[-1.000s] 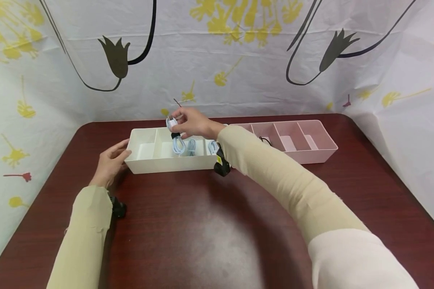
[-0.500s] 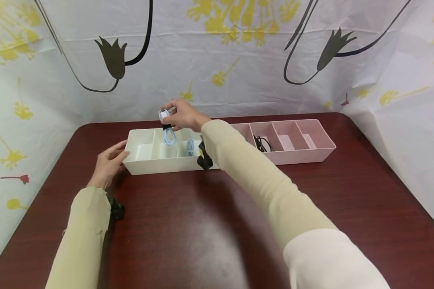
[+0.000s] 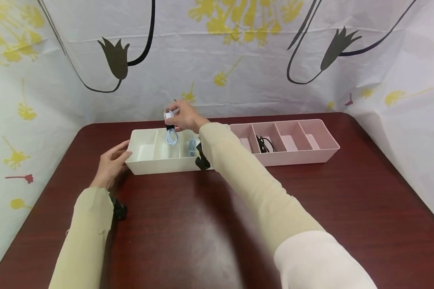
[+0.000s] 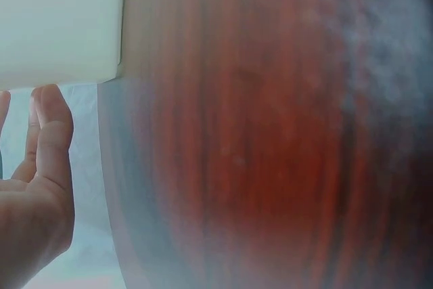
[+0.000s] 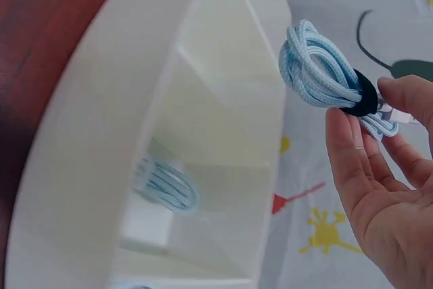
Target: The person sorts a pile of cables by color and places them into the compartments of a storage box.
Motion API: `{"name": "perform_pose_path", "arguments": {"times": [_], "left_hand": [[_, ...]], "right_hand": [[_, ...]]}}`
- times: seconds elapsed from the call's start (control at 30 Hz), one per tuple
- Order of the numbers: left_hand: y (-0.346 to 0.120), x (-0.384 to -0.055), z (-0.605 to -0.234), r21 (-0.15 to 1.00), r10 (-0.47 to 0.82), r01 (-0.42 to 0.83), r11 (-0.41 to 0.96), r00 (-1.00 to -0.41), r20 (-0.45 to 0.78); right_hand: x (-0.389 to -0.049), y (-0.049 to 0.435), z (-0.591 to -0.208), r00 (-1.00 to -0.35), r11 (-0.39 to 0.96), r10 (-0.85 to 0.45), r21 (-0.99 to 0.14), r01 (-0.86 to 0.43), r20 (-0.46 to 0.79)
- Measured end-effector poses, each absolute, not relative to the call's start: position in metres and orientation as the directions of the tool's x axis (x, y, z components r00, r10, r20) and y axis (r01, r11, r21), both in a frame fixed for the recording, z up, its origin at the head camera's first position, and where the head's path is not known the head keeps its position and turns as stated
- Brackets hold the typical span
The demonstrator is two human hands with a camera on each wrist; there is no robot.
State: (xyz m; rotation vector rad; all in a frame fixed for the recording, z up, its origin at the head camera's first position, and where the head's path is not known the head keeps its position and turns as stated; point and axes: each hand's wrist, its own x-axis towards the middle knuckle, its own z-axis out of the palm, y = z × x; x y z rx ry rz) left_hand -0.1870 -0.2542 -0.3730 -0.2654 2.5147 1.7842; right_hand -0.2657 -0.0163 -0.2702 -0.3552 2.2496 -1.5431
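Observation:
My right hand (image 3: 187, 116) pinches a coiled light-blue charging cable (image 5: 314, 65), bound by a black strap with its white plug end by the thumb. The bundle hangs over the second compartment from the left of a white divided organizer box (image 3: 166, 165). In the right wrist view, another light-blue coiled cable (image 5: 169, 187) lies in a compartment. At the box's left end my left hand (image 3: 110, 164) rests, fingertips against the end wall and thumb near the rim. The left wrist view shows those fingers (image 4: 55, 140) extended to the white wall.
A pink divided box (image 3: 300, 156) stands right of the white one, with a black cable (image 3: 265, 144) in one compartment. Both boxes sit near the back edge of the dark red table (image 3: 159, 233). A patterned white cloth (image 3: 260, 80) hangs behind and at the sides.
My right hand has moved left and slightly up with the cable, mostly in the first half second. More of the black cable shows. My left hand stays at the box's end.

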Motion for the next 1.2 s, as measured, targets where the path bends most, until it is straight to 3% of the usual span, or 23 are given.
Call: {"name": "perform_pose_path", "arguments": {"times": [0.5, 0.8, 1.2], "left_hand": [[-0.253, -0.188, -0.373, 0.947, -0.083, -0.153, 0.281, -0.987, -0.135], [-0.255, -0.187, -0.372, 0.944, -0.081, -0.153, 0.294, -0.988, -0.135], [-0.255, -0.188, -0.373, 0.944, -0.077, -0.148, 0.294, -0.988, -0.131]], "right_hand": [[-0.258, -0.032, -0.298, -0.899, 0.466, -0.411, -0.882, -0.066, -0.15], [-0.253, -0.04, -0.311, -0.951, 0.622, -0.306, -0.766, -0.16, -0.05], [-0.251, -0.043, -0.318, -0.962, 0.61, -0.271, -0.78, -0.142, -0.036]]}}
